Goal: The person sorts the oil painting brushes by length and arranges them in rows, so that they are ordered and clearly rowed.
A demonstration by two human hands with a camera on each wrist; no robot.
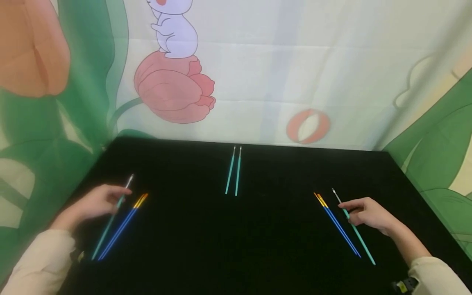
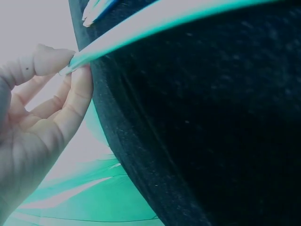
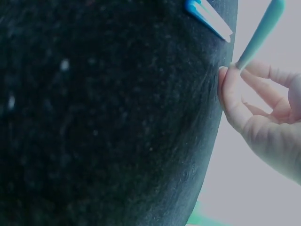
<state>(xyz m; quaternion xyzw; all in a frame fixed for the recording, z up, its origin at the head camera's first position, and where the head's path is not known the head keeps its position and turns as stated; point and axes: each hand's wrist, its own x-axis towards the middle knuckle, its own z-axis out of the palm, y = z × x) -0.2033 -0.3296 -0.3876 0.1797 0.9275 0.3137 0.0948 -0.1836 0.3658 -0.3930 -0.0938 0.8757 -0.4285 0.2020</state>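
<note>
My left hand (image 1: 96,201) pinches a teal-handled paintbrush (image 1: 105,234) between thumb and fingers, its bristle end pointing up and away. In the left wrist view the thumb and fingertips of the left hand (image 2: 51,103) meet on the teal handle (image 2: 141,35). On the other side, my right hand (image 1: 371,214) pinches a similar teal paintbrush (image 1: 360,239), its tip leaning toward the upper left. The right wrist view has that handle (image 3: 261,34) rising from the right fingertips (image 3: 230,89). Blue paintbrushes (image 1: 117,233) lie just right of the left-hand brush.
A second pair of blue paintbrushes (image 1: 342,231) with orange tips lies left of the right-hand brush. Two teal paintbrushes (image 1: 237,174) lie at the middle back of the black table (image 1: 236,246). Behind stands a printed curtain (image 1: 250,82) with flowers and leaves.
</note>
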